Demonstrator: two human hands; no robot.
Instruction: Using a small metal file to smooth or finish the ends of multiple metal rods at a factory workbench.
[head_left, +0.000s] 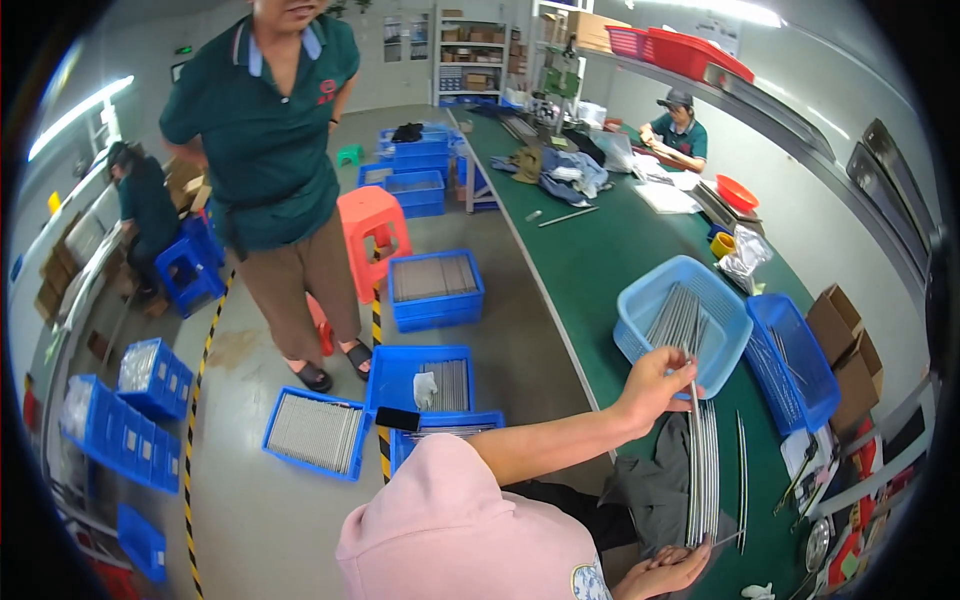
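My left hand is closed, thumb and fingers pinching a slim metal rod near its far end. Below that hand, a row of shiny metal rods lies side by side, partly over a grey cloth. My right hand is by the near ends of the row, its fingers closed around a thin metal piece that sticks out to the right. Just beyond my left hand stands a light-blue plastic basket with more metal rods leaning inside. A separate pair of thin rods lies right of the row.
The green worktable carries a blue basket, cardboard boxes, tape and clothes. Rod-filled blue crates sit on the floor at left. One person stands nearby; another sits across the table.
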